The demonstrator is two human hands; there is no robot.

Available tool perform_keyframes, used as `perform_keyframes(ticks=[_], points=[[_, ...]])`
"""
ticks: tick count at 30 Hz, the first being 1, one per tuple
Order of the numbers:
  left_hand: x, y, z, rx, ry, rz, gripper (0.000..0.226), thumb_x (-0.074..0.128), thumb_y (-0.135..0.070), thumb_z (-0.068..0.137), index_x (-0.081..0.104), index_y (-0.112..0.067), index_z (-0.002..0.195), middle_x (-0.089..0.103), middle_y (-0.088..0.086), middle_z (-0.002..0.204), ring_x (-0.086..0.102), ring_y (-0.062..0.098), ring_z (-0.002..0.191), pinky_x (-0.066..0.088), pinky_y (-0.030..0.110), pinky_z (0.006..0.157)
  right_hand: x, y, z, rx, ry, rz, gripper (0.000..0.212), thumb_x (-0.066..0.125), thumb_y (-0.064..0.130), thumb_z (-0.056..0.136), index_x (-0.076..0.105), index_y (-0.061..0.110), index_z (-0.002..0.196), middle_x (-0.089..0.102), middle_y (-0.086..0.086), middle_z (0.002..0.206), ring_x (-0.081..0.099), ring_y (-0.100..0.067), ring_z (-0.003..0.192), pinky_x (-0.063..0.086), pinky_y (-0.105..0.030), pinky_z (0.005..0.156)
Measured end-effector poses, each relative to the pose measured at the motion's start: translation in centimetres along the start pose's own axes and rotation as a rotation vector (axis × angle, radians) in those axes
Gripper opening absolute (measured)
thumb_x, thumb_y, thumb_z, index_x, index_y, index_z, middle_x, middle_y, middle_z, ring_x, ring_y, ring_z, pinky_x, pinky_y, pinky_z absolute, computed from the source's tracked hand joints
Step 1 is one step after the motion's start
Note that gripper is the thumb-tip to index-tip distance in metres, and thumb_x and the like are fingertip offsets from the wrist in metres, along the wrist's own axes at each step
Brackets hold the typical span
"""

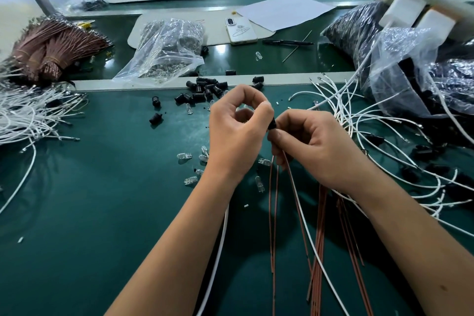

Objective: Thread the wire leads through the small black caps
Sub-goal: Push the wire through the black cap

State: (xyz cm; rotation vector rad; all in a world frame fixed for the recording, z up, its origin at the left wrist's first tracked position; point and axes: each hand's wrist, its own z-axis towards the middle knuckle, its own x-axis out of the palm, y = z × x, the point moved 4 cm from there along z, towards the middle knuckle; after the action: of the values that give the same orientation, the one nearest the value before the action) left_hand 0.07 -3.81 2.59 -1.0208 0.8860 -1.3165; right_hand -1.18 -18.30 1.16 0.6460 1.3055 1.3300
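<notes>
1. Step in hand, as I judge it: feeding wire leads (274,187) into one small black cap (272,124), pinched between my two hands over the green table (102,187).
2. Doing it well: keep the cap steady and line the lead tips up with its hole before pushing. The hole itself is hidden by my fingers, so I can't tell how far in the leads are.
3. Feed straight and keep the grip close to the tips; these thin brown leads look like they'd buckle if pushed from far back.
4. Keep the white lead (305,226) and the brown ones together so they go in as a set; which leads belong to this cap I can't tell.
5. Risk: the loose wires hanging toward me could snag the brown bundle (319,238) lying on the table under my right wrist.
6. Left hand (236,133): fingers curled, thumb and forefinger making a ring, fingertips pinching the cap from its left side. Wrist raised off the table, forearm coming in from the lower left.
7. Right hand (315,146): fingers curled narrow, pinching the leads just below the cap, knuckles up. Forearm enters from the lower right.
8. Both hands touch at the cap, roughly centre of the view.
9. Spare black caps (205,90) sit in a pile just beyond my left hand, near the table's far edge; clear bulbs (184,156) are scattered left of my left wrist; white wires (384,120) are heaped on the right.
</notes>
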Motion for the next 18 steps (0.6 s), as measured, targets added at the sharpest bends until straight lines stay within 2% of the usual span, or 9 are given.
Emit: perform_keyframes(ticks=[3,8,13,18], points=[[0.0,0.2,0.06,-0.023,0.01,-0.007,0.01,0.058,-0.011,0.08,0.058,-0.014,0.071,0.053,-0.002,0.066,0.047,0.018,0.058,0.037,0.03,0.053,0.1,-0.06,0.01,0.002,0.009,0.018,0.016,0.063,0.017,0.1,0.067,0.009,0.087,0.07,-0.007,0.072,0.068,-0.023,0.06,0.06,-0.046,0.062],[0.03,0.46,0.14,-0.109,0.054,-0.078,0.009,0.064,-0.022,0.086,0.064,-0.017,0.078,0.058,-0.004,0.066,0.056,0.012,0.06,0.044,0.028,0.054,-0.4,-0.08,0.11,0.007,-0.058,0.112,0.016,0.063,0.011,0.102,0.068,0.005,0.089,0.069,-0.007,0.07,0.066,-0.021,0.058,0.055,-0.03,0.059],[0.23,0.67,0.16,-0.12,0.104,-0.061,0.009,0.072,-0.021,0.082,0.066,-0.019,0.075,0.064,-0.001,0.07,0.057,0.016,0.065,0.046,0.033,0.06,-0.65,-0.14,0.21,-0.005,-0.08,0.138,0.017,0.063,0.013,0.102,0.068,0.0,0.091,0.068,-0.007,0.07,0.065,-0.022,0.058,0.056,-0.034,0.059],[0.05,0.57,0.23,-0.104,0.079,-0.099,0.008,0.074,-0.019,0.082,0.069,-0.018,0.075,0.066,-0.003,0.07,0.059,0.016,0.064,0.049,0.031,0.064,-0.68,-0.33,0.27,0.003,-0.083,0.137,0.018,0.065,0.018,0.101,0.068,0.004,0.09,0.069,-0.009,0.072,0.066,-0.026,0.058,0.056,-0.035,0.059]])
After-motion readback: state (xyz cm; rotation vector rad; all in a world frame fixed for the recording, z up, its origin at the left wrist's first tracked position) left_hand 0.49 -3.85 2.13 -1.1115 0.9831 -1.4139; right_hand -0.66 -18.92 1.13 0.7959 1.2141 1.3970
